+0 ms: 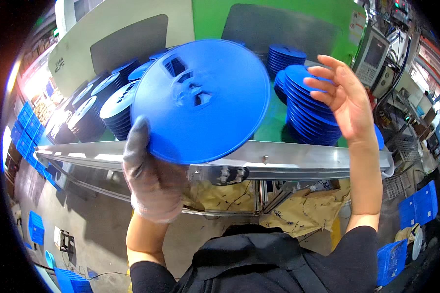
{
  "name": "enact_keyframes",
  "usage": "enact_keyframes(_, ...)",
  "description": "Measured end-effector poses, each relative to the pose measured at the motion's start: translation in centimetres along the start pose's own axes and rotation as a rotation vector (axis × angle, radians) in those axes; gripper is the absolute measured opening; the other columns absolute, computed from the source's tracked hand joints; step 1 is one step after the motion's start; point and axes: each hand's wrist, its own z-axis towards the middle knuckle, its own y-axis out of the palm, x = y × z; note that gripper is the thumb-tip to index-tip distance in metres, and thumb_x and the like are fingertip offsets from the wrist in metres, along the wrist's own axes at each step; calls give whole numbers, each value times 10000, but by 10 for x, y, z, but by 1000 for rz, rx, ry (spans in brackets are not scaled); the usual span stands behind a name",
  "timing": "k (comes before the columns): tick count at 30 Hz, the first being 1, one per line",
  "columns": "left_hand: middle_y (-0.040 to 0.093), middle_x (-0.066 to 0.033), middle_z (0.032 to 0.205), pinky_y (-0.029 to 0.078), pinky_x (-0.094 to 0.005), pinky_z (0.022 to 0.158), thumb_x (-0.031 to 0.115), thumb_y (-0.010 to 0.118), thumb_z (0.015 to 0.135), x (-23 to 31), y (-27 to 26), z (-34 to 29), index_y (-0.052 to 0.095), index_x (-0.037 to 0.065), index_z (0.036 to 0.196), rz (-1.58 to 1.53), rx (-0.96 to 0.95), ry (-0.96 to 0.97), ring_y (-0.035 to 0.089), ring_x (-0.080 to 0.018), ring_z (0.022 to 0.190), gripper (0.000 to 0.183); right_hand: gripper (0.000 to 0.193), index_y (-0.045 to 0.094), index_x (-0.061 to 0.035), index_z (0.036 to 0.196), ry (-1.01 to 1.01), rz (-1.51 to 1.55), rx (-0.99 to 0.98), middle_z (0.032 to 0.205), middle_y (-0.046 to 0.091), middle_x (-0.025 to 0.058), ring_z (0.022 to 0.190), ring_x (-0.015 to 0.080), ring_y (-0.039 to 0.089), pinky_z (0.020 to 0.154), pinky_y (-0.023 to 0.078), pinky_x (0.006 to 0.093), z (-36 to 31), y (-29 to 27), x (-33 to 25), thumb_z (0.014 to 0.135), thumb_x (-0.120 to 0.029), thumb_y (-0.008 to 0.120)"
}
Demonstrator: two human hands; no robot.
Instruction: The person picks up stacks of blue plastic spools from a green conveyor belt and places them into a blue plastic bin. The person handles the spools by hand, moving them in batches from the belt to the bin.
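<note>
A round blue plastic reel flange, with cut-outs around its hub, is held up in front of me, tilted and slightly blurred. My left hand, in a pale glove with dark fingertips, grips its lower left rim; the thumb lies on the face and the other fingers are hidden behind. My right hand is bare and raised, fingers apart, with nothing in it. Just behind and below it stands a leaning stack of blue discs. More disc stacks stand behind the held flange on the left.
The discs stand on a green-topped bench with a metal front rail. Behind rises a green and white machine, with a control panel at right. Brown paper lies below the rail. Blue crates stand on the floor.
</note>
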Motion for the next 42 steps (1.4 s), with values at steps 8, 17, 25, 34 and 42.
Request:
enact_keyframes(8, 482, -191, 1233, 464, -436, 891, 335, 589, 825, 45, -133, -21, 385, -12, 1288, -43, 395, 228, 518, -293, 1075, 614, 346, 584, -73, 1123, -281, -1413, -15, 1193, 558, 132, 1142, 262, 504, 959, 375, 343, 38, -10, 28, 840, -272, 590)
enact_keyframes(17, 451, -174, 1251, 407, -419, 929, 437, 612, 778, 40, -214, -39, 346, 23, 1326, 16, 611, 187, 473, -295, 1108, 737, 312, 606, -67, 1048, -475, -2024, -184, 1079, 598, 137, 1031, 297, 551, 878, 440, 393, 111, 27, 53, 842, -295, 553)
enact_keyframes(25, 414, -191, 1311, 379, -458, 947, 449, 545, 823, 47, -221, -54, 317, 16, 1350, 4, 572, 112, 452, -329, 1137, 718, 359, 648, -17, 965, 84, -2068, -60, 1014, 615, 219, 983, 360, 585, 866, 465, 415, 219, 22, 129, 807, -326, 553)
enact_keyframes(34, 398, -189, 1329, 361, -443, 972, 457, 558, 813, 47, -272, -88, 301, 12, 1358, 23, 742, 129, 450, -325, 1145, 749, 344, 660, -44, 985, 785, -2213, -306, 1048, 616, 189, 991, 317, 595, 837, 484, 395, 238, 6, 168, 761, -299, 607)
enact_keyframes(42, 408, -188, 1315, 390, -460, 941, 464, 552, 805, 38, -292, -84, 318, 31, 1354, 73, 881, 106, 460, -329, 1128, 737, 324, 647, -44, 1037, 738, -2197, -372, 1105, 594, 194, 1029, 325, 582, 854, 478, 406, 214, -25, 193, 767, -210, 581)
